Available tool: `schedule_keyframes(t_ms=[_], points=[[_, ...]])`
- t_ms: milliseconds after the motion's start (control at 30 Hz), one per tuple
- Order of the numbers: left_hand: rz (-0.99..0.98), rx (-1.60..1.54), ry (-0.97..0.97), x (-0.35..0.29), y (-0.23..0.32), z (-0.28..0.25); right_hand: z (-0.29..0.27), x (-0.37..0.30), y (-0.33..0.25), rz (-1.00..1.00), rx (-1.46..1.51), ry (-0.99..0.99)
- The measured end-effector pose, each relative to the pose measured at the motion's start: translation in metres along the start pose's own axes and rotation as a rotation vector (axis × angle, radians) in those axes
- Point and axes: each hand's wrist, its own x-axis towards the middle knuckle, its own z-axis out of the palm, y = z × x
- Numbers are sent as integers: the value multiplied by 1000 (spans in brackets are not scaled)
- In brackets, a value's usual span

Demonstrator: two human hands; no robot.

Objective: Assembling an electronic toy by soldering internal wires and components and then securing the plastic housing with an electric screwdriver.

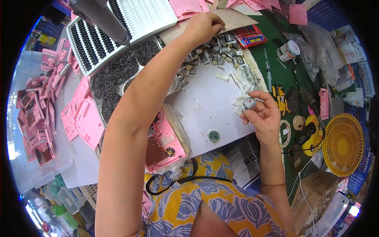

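Note:
At the right side of the white work surface [197, 130], my right hand [263, 118] pinches a small grey motor [248, 104] between thumb and fingers. White plastic pieces [241, 81] lie scattered just beyond it. My left arm stretches far forward, and my left hand [203, 28] is closed above the near edge of a brown board [233, 17]. Whatever its fingertips hold, if anything, is too small to make out. Below that hand spreads a heap of small motors [225, 49]. A round green disc [213, 136] rests near the front edge.
A white tray [166, 15] of black coils stands far left, beside a bin [108, 85] of dark springs. Pink plastic housings [43, 106] fill a clear tub at left; an open pink casing [166, 144] lies nearer. At right are a syringe [268, 69], a jar [288, 50] and a yellow basket [342, 144].

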Motion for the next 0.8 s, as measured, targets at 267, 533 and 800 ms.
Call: schedule_keyframes(t_ms=[267,533,800], points=[[23,22,0,-8,15,-14,4,-3,-9,-16,-41,-24],[122,181,255,-25,33,-16,-8,-9,-8,-36,-65,3],[398,580,189,-53,51,-3,-1,-13,-4,37,-36,26]])
